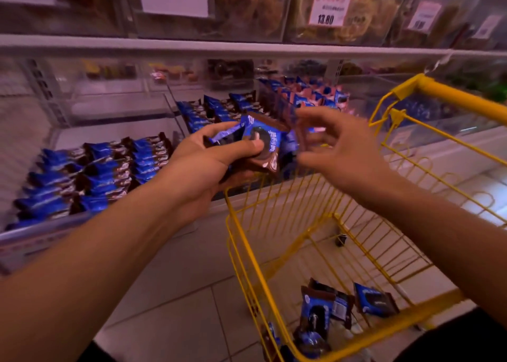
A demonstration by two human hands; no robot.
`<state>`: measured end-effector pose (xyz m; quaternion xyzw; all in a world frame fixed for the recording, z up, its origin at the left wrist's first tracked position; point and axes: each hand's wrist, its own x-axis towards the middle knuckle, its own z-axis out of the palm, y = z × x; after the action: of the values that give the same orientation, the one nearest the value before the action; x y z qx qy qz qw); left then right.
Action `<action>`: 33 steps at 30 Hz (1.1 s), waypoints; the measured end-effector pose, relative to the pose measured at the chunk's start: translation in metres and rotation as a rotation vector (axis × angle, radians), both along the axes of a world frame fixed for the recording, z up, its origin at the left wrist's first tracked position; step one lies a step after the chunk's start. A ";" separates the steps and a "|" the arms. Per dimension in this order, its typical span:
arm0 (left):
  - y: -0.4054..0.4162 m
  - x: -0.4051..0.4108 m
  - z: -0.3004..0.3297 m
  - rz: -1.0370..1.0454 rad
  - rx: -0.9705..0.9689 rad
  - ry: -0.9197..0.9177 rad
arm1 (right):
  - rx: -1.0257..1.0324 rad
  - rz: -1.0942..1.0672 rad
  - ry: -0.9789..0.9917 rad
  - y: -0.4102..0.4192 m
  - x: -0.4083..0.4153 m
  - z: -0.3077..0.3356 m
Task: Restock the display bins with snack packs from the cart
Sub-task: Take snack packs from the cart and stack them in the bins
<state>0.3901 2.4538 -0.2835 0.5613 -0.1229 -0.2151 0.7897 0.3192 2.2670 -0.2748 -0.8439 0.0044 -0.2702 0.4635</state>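
Observation:
My left hand (pixel 211 164) grips a small stack of blue-and-brown snack packs (pixel 260 142) above the front corner of the yellow wire cart (pixel 274 202). My right hand (pixel 337 153) hovers just right of the stack, fingers spread and blurred, its fingertips near the packs; I cannot see it holding any. A few more packs (pixel 318 312) lie on the cart's bottom. The clear display bin (pixel 90 177) at the left holds rows of the same blue packs. A second bin (pixel 216 111) behind my hands is also filled with them.
A further bin (pixel 310 92) at the back holds blue-and-pink packs. An upper shelf carries clear boxes of other snacks with a price tag (pixel 329 7). The cart's yellow handle (pixel 461 98) rises at the right. Pale floor tiles (pixel 178 293) lie below.

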 end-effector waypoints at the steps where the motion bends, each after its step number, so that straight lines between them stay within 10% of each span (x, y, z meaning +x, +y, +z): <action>1: 0.000 0.001 0.000 0.005 -0.017 -0.011 | 0.279 0.013 0.045 -0.005 0.001 0.003; 4: -0.002 0.003 -0.005 0.024 -0.016 -0.044 | 0.978 0.064 0.172 -0.022 0.002 0.007; 7: -0.004 0.004 -0.010 0.013 -0.027 -0.068 | 1.164 0.113 0.236 -0.026 0.001 0.006; 19: 0.001 0.003 -0.014 -0.027 -0.022 0.030 | 0.690 0.376 0.200 -0.010 -0.009 -0.003; 33: 0.017 0.005 -0.009 -0.124 -0.033 0.057 | 0.750 0.477 0.345 0.014 0.001 -0.005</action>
<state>0.3953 2.4711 -0.2928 0.5331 -0.1385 -0.2775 0.7872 0.3204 2.2810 -0.2799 -0.6284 -0.0155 0.0079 0.7777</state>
